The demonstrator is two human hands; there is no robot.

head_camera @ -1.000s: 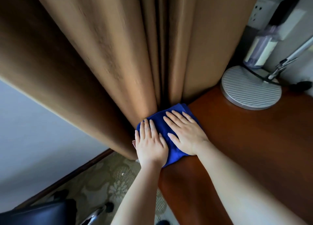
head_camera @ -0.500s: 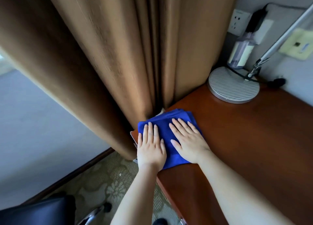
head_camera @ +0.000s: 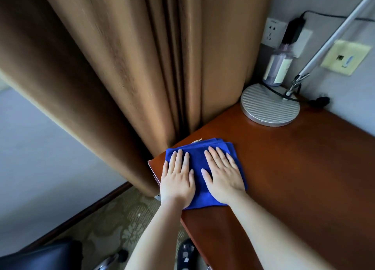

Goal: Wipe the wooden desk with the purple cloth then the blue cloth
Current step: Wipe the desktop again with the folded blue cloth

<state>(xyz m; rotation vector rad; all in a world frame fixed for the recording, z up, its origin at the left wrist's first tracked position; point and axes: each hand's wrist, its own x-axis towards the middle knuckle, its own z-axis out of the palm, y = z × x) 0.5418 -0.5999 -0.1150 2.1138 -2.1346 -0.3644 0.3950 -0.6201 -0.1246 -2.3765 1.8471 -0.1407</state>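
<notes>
A folded blue cloth (head_camera: pixel 197 158) lies flat on the left end of the reddish wooden desk (head_camera: pixel 294 168), close to the desk's corner and the curtain. My left hand (head_camera: pixel 177 178) presses on the cloth's left part with straight fingers, its heel at the desk's left edge. My right hand (head_camera: pixel 222 174) presses flat on the cloth's right part, fingers spread. Both hands lie side by side. No purple cloth is in view.
A brown curtain (head_camera: pixel 132 66) hangs against the desk's left end. At the back stand a round grey lamp base (head_camera: pixel 269 107) with its slanted arm, a clear bottle (head_camera: pixel 278 66), wall sockets and a black plug. A dark chair (head_camera: pixel 40 255) stands on the carpet below left.
Both hands and the blue cloth have slid out from against the curtain toward me along the desk's left end. My right hand now lies straighter, beside the left.
</notes>
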